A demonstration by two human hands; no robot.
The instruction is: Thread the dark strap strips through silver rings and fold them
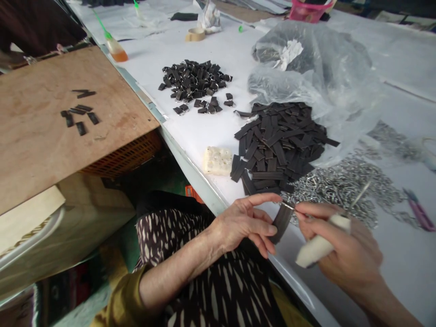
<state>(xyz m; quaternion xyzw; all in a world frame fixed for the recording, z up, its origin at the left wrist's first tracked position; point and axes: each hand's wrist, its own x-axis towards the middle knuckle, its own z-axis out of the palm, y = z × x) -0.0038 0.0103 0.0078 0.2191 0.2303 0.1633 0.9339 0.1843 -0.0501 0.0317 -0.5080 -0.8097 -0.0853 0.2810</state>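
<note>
My left hand (243, 225) pinches a short dark strip (282, 222) between thumb and fingers, over the table's front edge. At the strip's upper end is a small metal ring (288, 205), gripped by the fingertips of my right hand (350, 250). A tool with a thick whitish handle (315, 250) also rests in that right hand; its thin shaft points up and right, and its exact kind is unclear. Just beyond the hands lie a heap of dark strips (279, 141) and a pile of silvery metal rings (347, 181).
Finished-looking strip-and-ring pieces (194, 79) form a heap farther back. A pale pitted block (218, 160) sits near the edge. Around are a clear plastic bag (327, 63), purple-handled snips (418, 210), a glue bottle (116, 47), a tape roll (195, 34) and a wooden board (37, 145).
</note>
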